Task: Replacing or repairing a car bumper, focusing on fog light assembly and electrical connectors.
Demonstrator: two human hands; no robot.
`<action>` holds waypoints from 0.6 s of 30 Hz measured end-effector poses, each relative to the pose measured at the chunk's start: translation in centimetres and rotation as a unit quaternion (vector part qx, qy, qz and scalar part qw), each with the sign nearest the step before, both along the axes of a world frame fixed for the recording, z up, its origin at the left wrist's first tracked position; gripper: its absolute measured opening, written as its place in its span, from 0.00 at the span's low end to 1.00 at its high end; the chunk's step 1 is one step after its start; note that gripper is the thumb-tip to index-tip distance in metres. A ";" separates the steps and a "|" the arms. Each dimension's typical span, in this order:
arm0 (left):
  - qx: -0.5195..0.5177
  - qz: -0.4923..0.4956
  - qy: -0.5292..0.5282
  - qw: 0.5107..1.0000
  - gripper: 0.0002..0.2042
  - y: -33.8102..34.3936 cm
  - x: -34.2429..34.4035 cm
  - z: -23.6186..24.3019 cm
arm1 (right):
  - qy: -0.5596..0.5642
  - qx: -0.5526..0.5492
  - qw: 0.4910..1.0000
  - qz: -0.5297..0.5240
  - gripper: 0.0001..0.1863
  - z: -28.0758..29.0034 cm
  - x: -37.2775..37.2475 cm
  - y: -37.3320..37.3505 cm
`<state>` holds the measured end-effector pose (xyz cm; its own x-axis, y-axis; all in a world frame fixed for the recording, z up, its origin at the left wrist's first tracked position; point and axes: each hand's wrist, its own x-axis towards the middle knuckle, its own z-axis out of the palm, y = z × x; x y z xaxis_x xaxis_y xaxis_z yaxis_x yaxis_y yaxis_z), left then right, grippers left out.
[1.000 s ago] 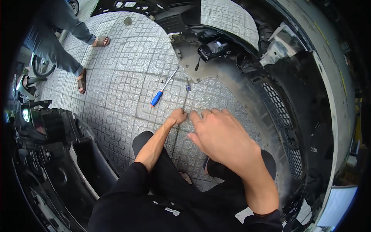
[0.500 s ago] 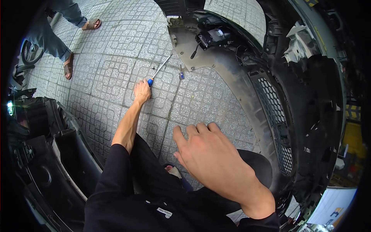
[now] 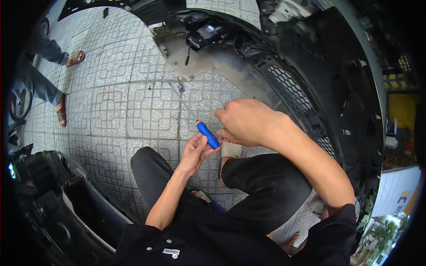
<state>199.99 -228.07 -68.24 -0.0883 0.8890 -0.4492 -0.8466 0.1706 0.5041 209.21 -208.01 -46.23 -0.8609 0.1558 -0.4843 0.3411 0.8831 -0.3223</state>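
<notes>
Between the thumb and fingers of my left hand (image 3: 194,154) is a screwdriver with a blue and orange handle (image 3: 207,134), raised above the paving. Its thin shaft points away from me, up and to the left. My right hand (image 3: 253,120) hovers just right of the handle, its fingers bent and a gap between thumb and forefinger. Nothing shows in its grip, though the palm is hidden. Farther off, a short blue-handled screwdriver (image 3: 181,88) lies on the tiles beside the bumper's edge.
A large car bumper (image 3: 230,80) with a honeycomb grille (image 3: 290,86) curves from far ahead down my right side. A black module (image 3: 203,36) with a short cable sits on it. Black plastic parts (image 3: 73,204) stand at left. Another person's sandalled foot (image 3: 61,110) is at far left.
My left hand has lifted the long screwdriver off the ground and brought it closer to me. My right hand has moved up and forward beside the handle. The view has shifted rightward.
</notes>
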 end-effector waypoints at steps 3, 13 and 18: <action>0.001 -0.083 0.092 0.992 0.17 0.9 2.5 -0.7 | -0.058 -0.041 0.995 -0.064 0.31 -6.7 1.9 2.4; -0.056 -0.264 0.342 0.900 0.14 2.9 2.5 -9.4 | 0.270 -0.248 0.805 -0.466 0.13 -29.6 10.0 -3.6; -0.081 -0.290 0.334 0.893 0.13 3.9 1.9 -12.2 | 0.210 -0.078 0.747 -0.626 0.09 -32.9 20.2 -6.8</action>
